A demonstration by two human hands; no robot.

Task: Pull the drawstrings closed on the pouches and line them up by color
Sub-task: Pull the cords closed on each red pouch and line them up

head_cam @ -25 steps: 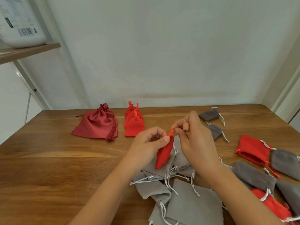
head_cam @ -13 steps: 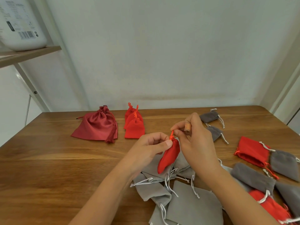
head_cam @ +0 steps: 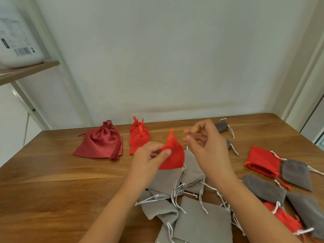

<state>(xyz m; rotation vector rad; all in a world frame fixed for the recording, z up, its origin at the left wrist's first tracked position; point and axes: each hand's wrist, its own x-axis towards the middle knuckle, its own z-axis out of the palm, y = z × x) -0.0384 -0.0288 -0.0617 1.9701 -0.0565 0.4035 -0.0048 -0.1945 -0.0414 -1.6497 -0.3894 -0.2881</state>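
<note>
The left hand (head_cam: 149, 160) has its grip pinched on the red pouch (head_cam: 173, 155), whose cinched neck points up and away. The right hand (head_cam: 206, 142), loosely curled and empty, hangs just right of it. On the bench (head_cam: 52, 172), the closed red pouches (head_cam: 139, 137) lie just left of and beyond the grip, nearer the left hand.

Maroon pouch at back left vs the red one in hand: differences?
The maroon pouch is larger, darker and glossy, with a tassel; the red pouch is smaller, bright and matte. The maroon pouch lies on the table; the red pouch is pinched by the left hand. Both are cinched shut.
</note>
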